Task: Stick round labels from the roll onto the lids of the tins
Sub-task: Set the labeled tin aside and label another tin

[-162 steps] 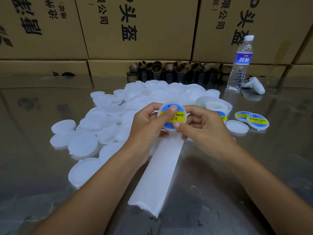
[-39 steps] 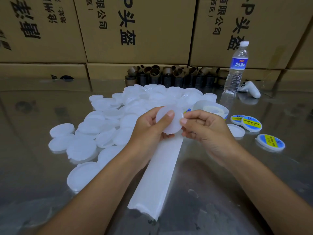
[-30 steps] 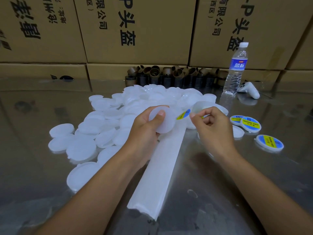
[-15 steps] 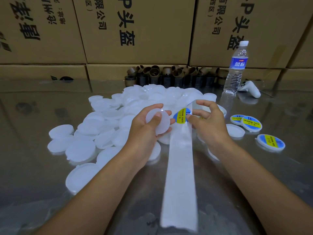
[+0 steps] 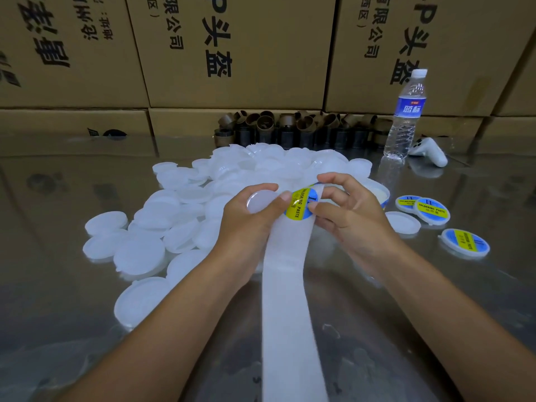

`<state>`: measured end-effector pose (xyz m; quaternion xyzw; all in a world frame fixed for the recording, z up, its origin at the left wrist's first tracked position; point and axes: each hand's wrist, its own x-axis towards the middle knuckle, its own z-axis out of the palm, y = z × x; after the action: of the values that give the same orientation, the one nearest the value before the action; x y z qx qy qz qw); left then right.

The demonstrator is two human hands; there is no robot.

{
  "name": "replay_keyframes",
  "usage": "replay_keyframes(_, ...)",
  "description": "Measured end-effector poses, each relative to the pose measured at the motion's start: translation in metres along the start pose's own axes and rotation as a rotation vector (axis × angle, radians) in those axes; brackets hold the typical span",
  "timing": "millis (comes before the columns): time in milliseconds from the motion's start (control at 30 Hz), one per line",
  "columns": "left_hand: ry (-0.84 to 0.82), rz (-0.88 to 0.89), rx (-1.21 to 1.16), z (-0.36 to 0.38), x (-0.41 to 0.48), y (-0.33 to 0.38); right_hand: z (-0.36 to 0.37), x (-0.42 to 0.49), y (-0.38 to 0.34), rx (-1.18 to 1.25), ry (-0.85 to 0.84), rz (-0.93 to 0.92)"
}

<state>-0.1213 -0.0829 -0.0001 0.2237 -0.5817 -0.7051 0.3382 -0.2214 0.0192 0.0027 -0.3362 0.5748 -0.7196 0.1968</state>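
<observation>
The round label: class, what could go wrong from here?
The round label, touched by the thumb of the left hand, may crease or stick to skin. That hand grips the blank lid, so the label may land off-centre. The right hand pinches the backing strip, which might tear.

Glossy metal table (image 5: pixel 435 300), translucent plastic lids (image 5: pixel 139 253)

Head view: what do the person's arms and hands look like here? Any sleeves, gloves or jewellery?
Left forearm and right forearm are bare to the frame edge; no sleeve shows. The left hand and right hand wear no gloves, and no ring, watch or bracelet is visible. Nails look short and unpainted.
</observation>
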Motion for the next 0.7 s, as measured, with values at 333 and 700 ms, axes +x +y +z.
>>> replay_keyframes(333, 0.017, 0.039, 0.017, -0.003, 0.003, -0.007, -0.002, -0.003, 0.010, -0.783, 0.233, -0.390)
replay_keyframes(700, -0.004, 0.065, 0.044, -0.002, 0.002, -0.008, -0.010, 0.000, 0.014, -1.058, 0.129, -0.595)
